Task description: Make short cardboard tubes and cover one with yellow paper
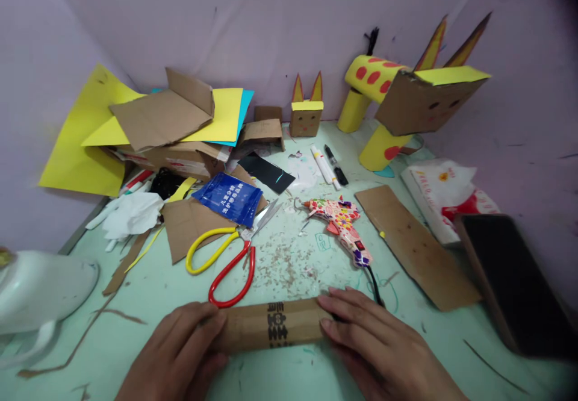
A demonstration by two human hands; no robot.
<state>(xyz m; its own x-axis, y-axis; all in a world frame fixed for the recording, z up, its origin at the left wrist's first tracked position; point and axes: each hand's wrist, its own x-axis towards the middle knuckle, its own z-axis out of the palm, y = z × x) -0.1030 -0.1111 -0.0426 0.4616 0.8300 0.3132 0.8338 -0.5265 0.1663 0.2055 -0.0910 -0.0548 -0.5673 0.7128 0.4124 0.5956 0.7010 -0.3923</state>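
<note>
A rolled piece of brown cardboard (253, 326) with black print lies crosswise at the front of the table. My left hand (180, 347) closes round its left end, and my right hand (379, 341) grips its right end; the thumbs are partly hidden. Just beyond the roll are scissors (232, 277) with one yellow and one red handle, blades apart. A flower-patterned hot glue gun (341, 223) rests to the right of them, its black cord running toward my right hand. Small cardboard crumbs are scattered between the scissors and the glue gun.
Behind stand a yellow spotted cardboard animal (374, 79) and a small eared cardboard head (307, 118). Cardboard and coloured paper (162, 118) pile up at back left. A phone (515, 280), tissue pack (428, 196) and cardboard strip (415, 244) lie right; a white mug (49, 286) stands left.
</note>
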